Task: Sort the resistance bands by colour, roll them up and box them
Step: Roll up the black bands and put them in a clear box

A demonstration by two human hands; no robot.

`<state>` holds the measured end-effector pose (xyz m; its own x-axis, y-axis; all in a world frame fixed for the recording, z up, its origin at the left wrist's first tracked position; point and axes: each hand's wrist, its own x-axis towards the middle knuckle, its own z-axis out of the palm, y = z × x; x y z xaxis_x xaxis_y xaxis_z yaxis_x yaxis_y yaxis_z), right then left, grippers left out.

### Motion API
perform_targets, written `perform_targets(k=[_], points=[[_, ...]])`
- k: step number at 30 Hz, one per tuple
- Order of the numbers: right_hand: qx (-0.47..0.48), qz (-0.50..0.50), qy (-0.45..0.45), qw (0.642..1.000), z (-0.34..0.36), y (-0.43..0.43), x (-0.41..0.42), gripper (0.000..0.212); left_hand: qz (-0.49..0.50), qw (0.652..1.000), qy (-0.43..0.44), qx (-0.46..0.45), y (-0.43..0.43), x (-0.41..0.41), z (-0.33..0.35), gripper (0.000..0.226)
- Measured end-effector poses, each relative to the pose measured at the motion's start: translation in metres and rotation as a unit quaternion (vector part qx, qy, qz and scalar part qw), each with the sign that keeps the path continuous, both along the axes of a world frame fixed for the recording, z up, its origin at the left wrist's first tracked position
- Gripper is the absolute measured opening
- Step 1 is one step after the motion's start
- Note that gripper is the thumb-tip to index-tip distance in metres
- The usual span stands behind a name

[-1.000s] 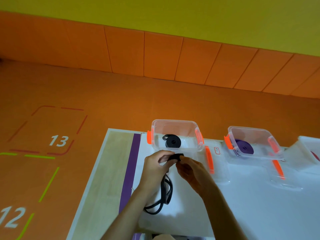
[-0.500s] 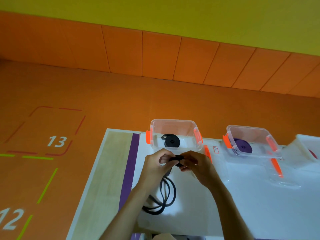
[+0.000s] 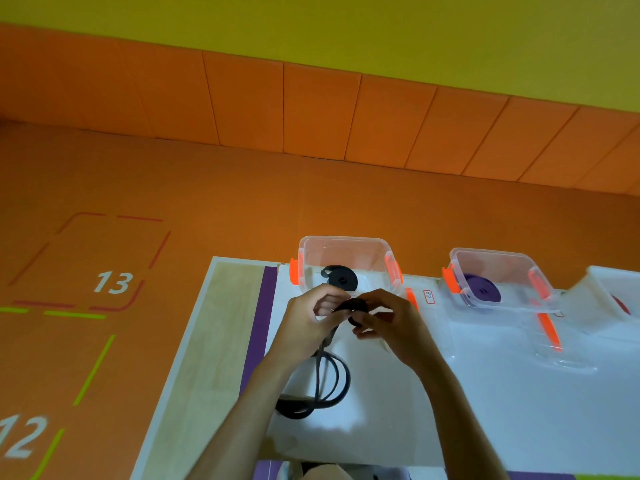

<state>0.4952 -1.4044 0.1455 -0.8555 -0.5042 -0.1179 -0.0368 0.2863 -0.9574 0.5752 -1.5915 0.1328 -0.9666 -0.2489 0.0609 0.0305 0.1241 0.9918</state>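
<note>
While fingers of left hand [image 3: 306, 325] and right hand [image 3: 389, 325] pinch the band [image 3: 353, 304] at its small coil before the box [image 3: 346, 239], its tail lies looped on the counter [image 3: 485, 410]. Looks light, floppy, springy; I'd clamp the coil's flat faces.

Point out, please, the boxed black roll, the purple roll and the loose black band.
boxed black roll [image 3: 341, 279], head view, centre of coil.
purple roll [image 3: 483, 292], head view, top of coil.
loose black band [image 3: 294, 407], head view, bunched end on table.
</note>
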Motion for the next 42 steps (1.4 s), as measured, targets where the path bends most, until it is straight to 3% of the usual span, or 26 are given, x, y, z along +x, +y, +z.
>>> perform_targets(k=[3, 7, 9, 12, 18, 24, 30, 35, 38, 40, 42], points=[[-0.055, -0.007, -0.030, 0.998, 0.004, 0.001, 0.000, 0.009, 0.024, 0.999, 0.015, 0.038, 0.004, -0.001, 0.002, 0.018], [-0.161, -0.010, -0.105, 0.981, 0.007, -0.003, 0.008, 0.012, 0.038, 0.996, 0.059, 0.056, 0.003, -0.003, 0.009, 0.019], [-0.128, 0.003, -0.102, 0.986, 0.010, -0.004, 0.010, 0.012, 0.017, 0.998, 0.050, 0.037, -0.004, -0.003, 0.012, 0.021], [0.017, 0.007, -0.017, 1.000, 0.016, 0.000, 0.006, 0.016, -0.020, 1.000, 0.022, 0.004, -0.011, -0.004, 0.014, 0.023], [-0.036, -0.007, -0.034, 0.999, 0.028, 0.003, 0.000, 0.010, 0.004, 0.998, 0.031, 0.053, 0.001, -0.003, 0.021, 0.025], [-0.151, -0.014, -0.102, 0.983, 0.026, 0.001, 0.009, 0.008, -0.009, 0.997, 0.028, 0.078, -0.006, 0.002, 0.028, 0.030], [-0.046, 0.044, -0.053, 0.997, 0.034, 0.001, 0.010, 0.023, -0.018, 0.999, 0.002, 0.034, -0.015, 0.007, 0.038, 0.031], [-0.173, 0.002, -0.062, 0.983, 0.036, 0.001, 0.012, 0.010, 0.024, 0.996, 0.036, 0.079, -0.002, 0.009, 0.044, 0.030], [-0.231, 0.004, -0.102, 0.968, 0.033, -0.003, 0.019, 0.013, 0.014, 0.998, 0.040, 0.040, -0.005, 0.008, 0.050, 0.033], [-0.172, 0.011, -0.077, 0.982, 0.034, -0.003, 0.019, 0.015, 0.001, 0.999, 0.047, 0.010, -0.010, 0.009, 0.052, 0.034], [-0.036, 0.021, 0.006, 0.999, 0.037, 0.000, 0.013, 0.017, -0.017, 0.999, 0.043, -0.026, -0.014, 0.011, 0.053, 0.034]])
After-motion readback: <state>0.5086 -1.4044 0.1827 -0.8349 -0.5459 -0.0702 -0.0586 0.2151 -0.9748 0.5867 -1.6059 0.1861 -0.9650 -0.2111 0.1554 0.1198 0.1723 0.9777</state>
